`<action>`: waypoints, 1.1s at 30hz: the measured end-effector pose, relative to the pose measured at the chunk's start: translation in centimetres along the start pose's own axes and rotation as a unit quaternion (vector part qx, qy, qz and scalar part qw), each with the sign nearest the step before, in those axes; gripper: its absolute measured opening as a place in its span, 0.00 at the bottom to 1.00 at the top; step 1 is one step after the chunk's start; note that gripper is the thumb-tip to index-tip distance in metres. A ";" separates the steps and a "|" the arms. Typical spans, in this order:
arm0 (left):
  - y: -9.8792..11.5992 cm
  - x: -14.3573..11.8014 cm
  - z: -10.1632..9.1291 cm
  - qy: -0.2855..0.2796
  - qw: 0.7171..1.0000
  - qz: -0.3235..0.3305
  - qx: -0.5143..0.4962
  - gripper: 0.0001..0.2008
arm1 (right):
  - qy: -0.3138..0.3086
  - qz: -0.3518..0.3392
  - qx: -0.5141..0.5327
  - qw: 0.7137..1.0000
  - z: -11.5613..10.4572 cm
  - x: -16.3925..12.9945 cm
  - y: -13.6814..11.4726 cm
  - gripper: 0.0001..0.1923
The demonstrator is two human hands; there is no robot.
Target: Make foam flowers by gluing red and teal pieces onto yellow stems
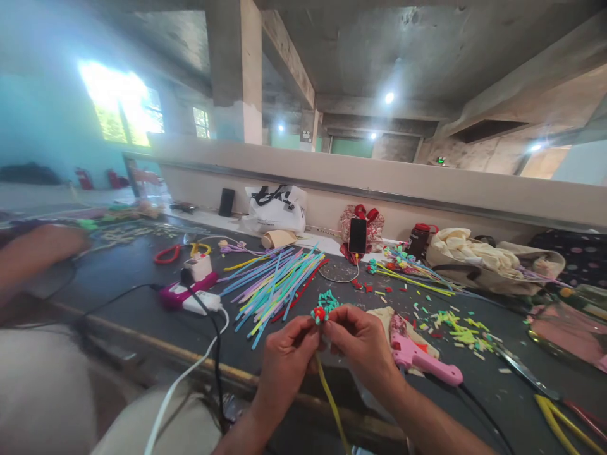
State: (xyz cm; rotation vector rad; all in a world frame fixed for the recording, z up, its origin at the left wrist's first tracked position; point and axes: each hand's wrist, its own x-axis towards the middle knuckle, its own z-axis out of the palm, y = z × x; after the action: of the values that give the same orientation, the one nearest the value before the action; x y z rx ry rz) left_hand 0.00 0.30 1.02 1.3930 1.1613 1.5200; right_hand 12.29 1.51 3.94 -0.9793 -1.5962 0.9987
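Pinching a small red-and-teal flower piece (pixel 320 312) between the fingertips of both hands, just above the near edge of the table (pixel 142 303). Left hand (pixel 284 357) closing its grip on the piece from the left, right hand (pixel 363 344) closing from the right, both equally near, fingertips almost touching across it. Trailing straight down from the piece toward the lap, a yellow stem (pixel 332 404), long axis near vertical and leaning slightly rightward at its lower end (passing between the two wrists).

Relative to the flower piece: lying just to its right on the table, a pink glue gun (pixel 417 357), nozzle end toward the hands, cord running off rightward. Fanning out behind and to the left, a bundle of coloured strips (pixel 275 284). Scattering behind and right, green and yellow cuttings (pixel 459 332). Sitting further left, a power strip (pixel 190 294) with cables crossing toward the near edge. Standing well behind, a phone (pixel 357 236). Nothing standing between the hands and the piece; another person's arm (pixel 33 253) resting far left.
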 end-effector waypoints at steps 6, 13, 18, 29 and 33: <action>-0.1 0.3 0.0 -0.010 0.999 -0.037 -0.026 0.06 | 0.004 0.024 0.007 1.000 0.2 0.3 0.6 0.06; -0.1 0.9 -0.1 -0.058 0.975 -0.116 -0.179 0.09 | -0.018 0.057 0.066 0.996 0.1 -0.3 1.1 0.09; 0.2 0.9 -0.2 -0.060 0.962 -0.148 -0.222 0.09 | -0.015 0.061 0.083 0.995 0.1 -0.2 1.4 0.07; 0.2 1.6 -1.2 -0.042 0.928 -0.224 -0.296 0.08 | 0.040 0.025 0.008 0.999 -4.6 -0.4 0.4 0.09; 0.6 1.9 -1.8 -0.022 0.941 -0.193 -0.277 0.08 | 0.053 0.052 -0.051 0.996 -7.4 -0.2 0.2 0.07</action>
State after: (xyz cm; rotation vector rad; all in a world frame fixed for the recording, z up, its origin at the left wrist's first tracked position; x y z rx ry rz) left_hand -1.97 1.68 2.13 0.7635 0.8232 1.3755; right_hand 19.50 2.43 5.10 -1.1760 -1.5331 0.9265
